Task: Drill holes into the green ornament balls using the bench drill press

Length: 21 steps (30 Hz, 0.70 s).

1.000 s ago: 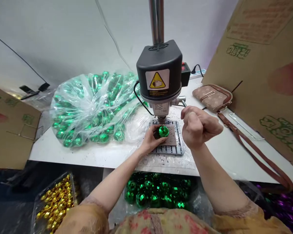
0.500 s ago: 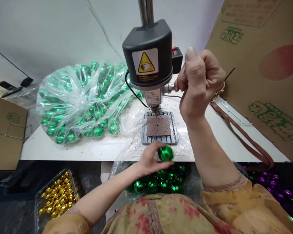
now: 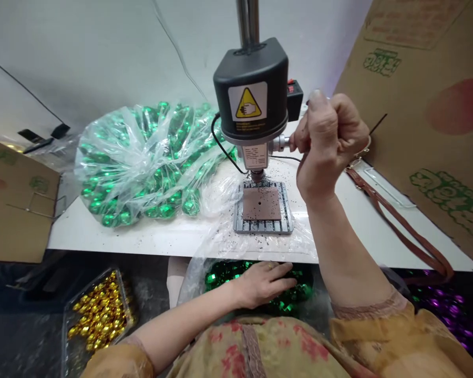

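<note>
The right hand point(image 3: 327, 142) was raised beside the drill press point(image 3: 252, 100), its fingers point(image 3: 341, 118) curled into a tight fist around the feed handle point(image 3: 280, 143). Only a short metal stub of the handle showed between the fist and the machine's black head. The left hand point(image 3: 266, 283) lay palm down below the front edge of the desk point(image 3: 142, 239), fingers stretched out and apart. It rested on top of the loose green balls point(image 3: 224, 273) heaped in clear plastic there. Whether a ball sat under the palm could not be seen.

On the desk, directly under the drill chuck, sat the ribbed metal base plate point(image 3: 263, 227) with a brown pad point(image 3: 262, 203) on it. The pad was bare, with a small hole near its middle. Dark specks were scattered over the desk around the plate.

Left of the machine, a clear plastic bag point(image 3: 142, 163) stuffed with shiny green balls lay on the desk, just beside the plate. Below the desk on the left was a clear tray of gold balls point(image 3: 96, 312), and low on the right were purple balls point(image 3: 449, 310). A brown strap point(image 3: 398, 220) trailed across the right part of the desk, and a large cardboard box point(image 3: 429, 105) leaned behind it. Another piece of cardboard point(image 3: 11, 205) stood at the far left
</note>
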Tool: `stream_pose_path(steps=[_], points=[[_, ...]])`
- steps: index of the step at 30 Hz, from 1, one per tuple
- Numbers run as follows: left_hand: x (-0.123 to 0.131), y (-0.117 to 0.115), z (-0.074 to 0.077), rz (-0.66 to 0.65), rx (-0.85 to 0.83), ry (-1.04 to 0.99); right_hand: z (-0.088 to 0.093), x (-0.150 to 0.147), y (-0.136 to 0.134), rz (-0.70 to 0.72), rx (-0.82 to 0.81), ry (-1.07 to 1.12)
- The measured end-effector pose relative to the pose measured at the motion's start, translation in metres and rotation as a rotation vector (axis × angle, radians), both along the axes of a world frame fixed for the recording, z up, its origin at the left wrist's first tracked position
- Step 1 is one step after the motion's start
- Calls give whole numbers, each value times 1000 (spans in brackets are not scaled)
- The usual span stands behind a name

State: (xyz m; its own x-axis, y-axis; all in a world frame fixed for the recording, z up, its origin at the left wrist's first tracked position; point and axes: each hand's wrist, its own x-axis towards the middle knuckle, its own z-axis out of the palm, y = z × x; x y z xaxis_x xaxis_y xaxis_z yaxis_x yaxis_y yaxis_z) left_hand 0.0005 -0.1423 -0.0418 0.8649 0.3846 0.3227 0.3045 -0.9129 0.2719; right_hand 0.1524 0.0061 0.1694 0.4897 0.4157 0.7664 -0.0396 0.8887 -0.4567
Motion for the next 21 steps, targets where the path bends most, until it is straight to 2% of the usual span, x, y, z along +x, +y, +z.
stream_pose_path(steps=[2, 3, 6, 9, 12, 14, 16, 18, 21], points=[[-21, 25, 21, 100, 92, -237, -1, -1, -2, 27, 10, 18], [-33, 41, 32, 189, 118, -349, -1, -1, -3, 40, 14, 32], [-74, 99, 62, 542, 71, -465, -2, -2, -5, 44, 17, 48], [-108, 155, 79, 847, -61, -327, -3, -1, -4, 37, 30, 52], [-124, 190, 83, 901, -125, 12, -4, 0, -3, 26, 33, 50], [-124, 203, 82, 940, -103, 268, -4, 0, -3, 12, 23, 39], [-118, 211, 81, 1041, -70, 417, -4, 0, -3, 1, 18, 32], [-112, 222, 82, 1123, -60, 444, -4, -1, -4, -5, 19, 31], [-104, 243, 84, 1173, -72, 439, -4, -1, -5, 0, 23, 38]])
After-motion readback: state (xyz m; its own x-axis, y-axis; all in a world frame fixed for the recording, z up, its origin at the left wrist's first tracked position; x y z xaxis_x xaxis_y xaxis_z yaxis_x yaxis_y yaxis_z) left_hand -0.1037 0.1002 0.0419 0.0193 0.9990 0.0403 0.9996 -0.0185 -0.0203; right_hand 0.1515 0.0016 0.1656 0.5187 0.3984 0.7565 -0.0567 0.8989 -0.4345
